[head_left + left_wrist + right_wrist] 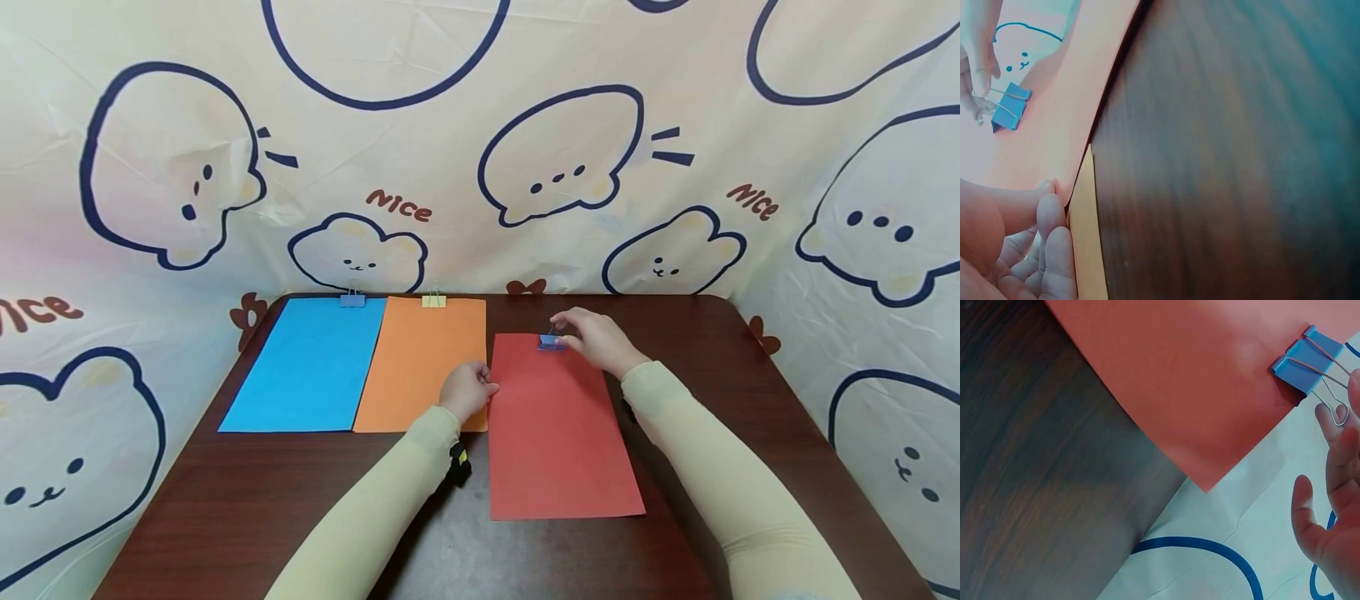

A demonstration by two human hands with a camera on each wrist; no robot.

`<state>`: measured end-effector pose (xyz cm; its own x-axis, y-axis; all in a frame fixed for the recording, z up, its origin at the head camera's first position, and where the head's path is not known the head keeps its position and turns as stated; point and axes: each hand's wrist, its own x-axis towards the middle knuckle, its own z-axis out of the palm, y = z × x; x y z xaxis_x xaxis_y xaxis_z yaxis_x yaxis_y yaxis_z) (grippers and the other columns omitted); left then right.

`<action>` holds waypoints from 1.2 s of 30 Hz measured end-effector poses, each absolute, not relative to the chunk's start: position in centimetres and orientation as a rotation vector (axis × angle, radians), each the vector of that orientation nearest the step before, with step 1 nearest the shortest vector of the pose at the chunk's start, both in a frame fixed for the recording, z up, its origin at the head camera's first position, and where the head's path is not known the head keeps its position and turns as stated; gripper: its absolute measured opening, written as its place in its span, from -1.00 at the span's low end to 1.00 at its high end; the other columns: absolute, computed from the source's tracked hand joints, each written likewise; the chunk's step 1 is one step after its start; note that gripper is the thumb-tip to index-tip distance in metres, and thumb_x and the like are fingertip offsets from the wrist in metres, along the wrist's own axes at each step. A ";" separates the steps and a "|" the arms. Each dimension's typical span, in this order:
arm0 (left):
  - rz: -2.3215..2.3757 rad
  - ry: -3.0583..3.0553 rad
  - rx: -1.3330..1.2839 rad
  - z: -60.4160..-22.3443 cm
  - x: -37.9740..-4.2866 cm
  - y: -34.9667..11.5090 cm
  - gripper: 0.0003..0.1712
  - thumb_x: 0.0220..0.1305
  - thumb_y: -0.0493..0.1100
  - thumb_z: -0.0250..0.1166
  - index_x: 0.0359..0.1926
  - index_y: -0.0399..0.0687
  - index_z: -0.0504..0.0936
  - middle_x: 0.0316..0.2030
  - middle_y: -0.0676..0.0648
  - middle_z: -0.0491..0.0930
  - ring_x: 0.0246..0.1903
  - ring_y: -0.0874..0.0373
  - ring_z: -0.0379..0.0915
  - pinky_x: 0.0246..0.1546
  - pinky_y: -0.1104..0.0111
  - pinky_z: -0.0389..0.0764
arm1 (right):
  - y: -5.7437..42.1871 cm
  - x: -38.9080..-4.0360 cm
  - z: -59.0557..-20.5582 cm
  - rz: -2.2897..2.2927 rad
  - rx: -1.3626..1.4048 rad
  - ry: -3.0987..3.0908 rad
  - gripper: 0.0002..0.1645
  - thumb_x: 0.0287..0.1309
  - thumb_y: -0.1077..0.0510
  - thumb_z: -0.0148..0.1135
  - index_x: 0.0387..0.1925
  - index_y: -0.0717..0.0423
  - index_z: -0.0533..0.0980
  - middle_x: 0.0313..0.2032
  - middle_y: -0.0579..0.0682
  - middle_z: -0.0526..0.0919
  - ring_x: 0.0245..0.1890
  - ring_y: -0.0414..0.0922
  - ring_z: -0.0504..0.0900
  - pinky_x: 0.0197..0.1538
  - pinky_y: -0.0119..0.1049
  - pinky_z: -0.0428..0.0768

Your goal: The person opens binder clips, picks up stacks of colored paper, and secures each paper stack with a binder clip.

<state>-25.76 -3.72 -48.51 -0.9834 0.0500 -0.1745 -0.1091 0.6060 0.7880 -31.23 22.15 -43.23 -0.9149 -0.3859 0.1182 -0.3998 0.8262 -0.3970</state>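
Observation:
A red sheet of paper point(562, 442) lies in front of me, its far edge held in a blue binder clip point(551, 342). My right hand point(600, 340) pinches the wire handles of that clip, which stick out past the paper's far edge in the right wrist view. With thumb on top and fingers curled below, my left hand point(467, 390) pinches the red sheet's left edge, above the orange paper point(427, 367). In the left wrist view the thumb point(1019, 203) presses on the sheet near its edge.
To the left lies blue paper point(307, 367) with a blue-grey binder clip point(352, 301) at its far edge. A yellow binder clip point(433, 302) grips the orange paper's far edge. The dark wooden table point(225, 517) meets a cartoon-printed cloth point(450, 158) behind and at both sides.

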 end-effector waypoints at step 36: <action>1.316 2.655 -0.046 -48.5 -25.7 -3.6 -0.83 0.34 -0.17 0.42 -0.28 -0.10 0.58 -0.41 -0.04 0.52 -0.45 0.12 0.45 -0.46 0.40 0.44 | 22.9 -30.5 -44.4 0.702 0.598 -3.053 -0.13 0.40 0.07 0.31 0.59 0.09 0.16 0.45 0.23 0.35 0.36 0.17 0.49 0.42 0.14 0.40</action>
